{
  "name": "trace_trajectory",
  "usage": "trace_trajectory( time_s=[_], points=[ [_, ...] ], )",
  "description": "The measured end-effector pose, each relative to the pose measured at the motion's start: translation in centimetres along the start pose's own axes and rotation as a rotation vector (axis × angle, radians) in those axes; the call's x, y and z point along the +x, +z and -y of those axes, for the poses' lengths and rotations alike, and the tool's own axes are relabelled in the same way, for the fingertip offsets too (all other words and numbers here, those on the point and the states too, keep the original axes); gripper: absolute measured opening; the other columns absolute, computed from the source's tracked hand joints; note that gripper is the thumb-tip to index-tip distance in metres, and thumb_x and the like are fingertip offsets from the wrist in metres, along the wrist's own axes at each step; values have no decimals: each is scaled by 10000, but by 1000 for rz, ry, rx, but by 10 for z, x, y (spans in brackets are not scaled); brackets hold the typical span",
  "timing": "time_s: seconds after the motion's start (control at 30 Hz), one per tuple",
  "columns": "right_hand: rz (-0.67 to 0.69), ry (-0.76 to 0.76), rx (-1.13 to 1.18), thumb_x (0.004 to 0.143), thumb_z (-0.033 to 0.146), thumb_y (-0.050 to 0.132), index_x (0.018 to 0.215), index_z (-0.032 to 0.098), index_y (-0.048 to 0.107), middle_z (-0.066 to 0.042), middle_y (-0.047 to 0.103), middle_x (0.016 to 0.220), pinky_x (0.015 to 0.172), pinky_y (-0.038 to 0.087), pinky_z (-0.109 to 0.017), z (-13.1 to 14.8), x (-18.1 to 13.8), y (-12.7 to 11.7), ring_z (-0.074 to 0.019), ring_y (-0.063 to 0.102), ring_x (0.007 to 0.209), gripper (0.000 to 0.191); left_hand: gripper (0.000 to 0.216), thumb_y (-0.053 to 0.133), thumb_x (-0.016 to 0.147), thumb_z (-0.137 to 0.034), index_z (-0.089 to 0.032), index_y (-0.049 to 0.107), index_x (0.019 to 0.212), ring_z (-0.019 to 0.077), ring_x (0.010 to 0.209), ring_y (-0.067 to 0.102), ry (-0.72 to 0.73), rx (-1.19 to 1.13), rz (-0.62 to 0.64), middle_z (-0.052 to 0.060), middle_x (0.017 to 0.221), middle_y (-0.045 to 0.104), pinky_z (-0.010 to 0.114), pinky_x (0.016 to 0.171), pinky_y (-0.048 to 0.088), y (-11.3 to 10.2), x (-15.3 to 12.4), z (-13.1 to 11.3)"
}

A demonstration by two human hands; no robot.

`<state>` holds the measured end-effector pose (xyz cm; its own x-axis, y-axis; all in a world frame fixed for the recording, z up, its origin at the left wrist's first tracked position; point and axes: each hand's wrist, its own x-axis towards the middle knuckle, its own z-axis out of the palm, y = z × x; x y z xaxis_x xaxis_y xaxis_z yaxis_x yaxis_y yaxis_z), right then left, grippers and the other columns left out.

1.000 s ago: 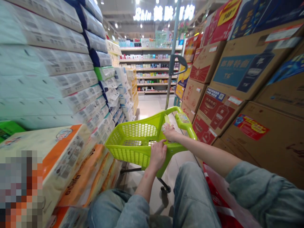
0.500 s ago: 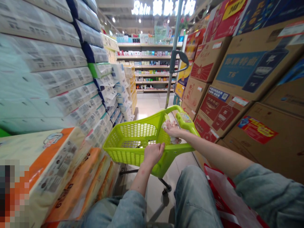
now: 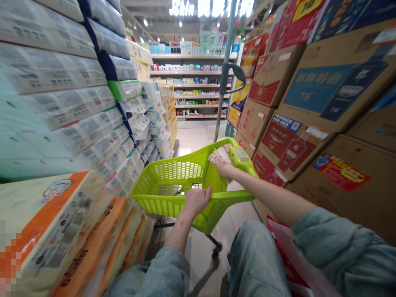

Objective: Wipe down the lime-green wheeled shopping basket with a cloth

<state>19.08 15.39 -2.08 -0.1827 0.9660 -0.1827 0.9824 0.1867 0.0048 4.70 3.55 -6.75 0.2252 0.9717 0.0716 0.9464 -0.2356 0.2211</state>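
Observation:
A lime-green shopping cart (image 3: 168, 203) with a perforated basket stands in front of me. My left hand (image 3: 197, 201) is closed over the near rim of the basket, thumb on top. Reaching across the handle end, my right hand (image 3: 224, 166) is bunched around a pale patterned cloth (image 3: 213, 157). The cloth is against the far inner side of the cart, near the handle; part of it is hidden by my fingers.
Stacked tissue packs (image 3: 58, 99) line the left side, with orange-banded packs (image 3: 71, 222) close by me. Cartons (image 3: 318, 86) rise on the right. A metal pole with a grey hook handle (image 3: 223, 80) stands beyond the cart. Cosmetics shelves (image 3: 188, 73) close off the aisle.
My right hand has shifted slightly with the cloth, and less cloth now hangs below it. The left hand keeps its hold on the rim.

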Motion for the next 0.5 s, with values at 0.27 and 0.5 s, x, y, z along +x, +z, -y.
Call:
trace_trajectory(
  time_s=[0.27,0.5],
  points=[
    [-73,55,18,862,126,413,1440,34,263,-287,229,1496,1000,385,-434,-1,52,-9,-327,439,1282,605,661,140,974,-439,-178,715,778,186,780,665,24,-64,-38,92,791,714,264,694,421,7,-8,-1],
    [-148,-109,10,773,21,487,1312,-18,464,-276,485,1333,1012,396,-357,-7,51,-20,-292,492,1231,540,638,175,966,-441,-175,734,811,190,782,662,-59,-68,-14,93,803,722,264,675,421,10,-6,-15]
  ],
)
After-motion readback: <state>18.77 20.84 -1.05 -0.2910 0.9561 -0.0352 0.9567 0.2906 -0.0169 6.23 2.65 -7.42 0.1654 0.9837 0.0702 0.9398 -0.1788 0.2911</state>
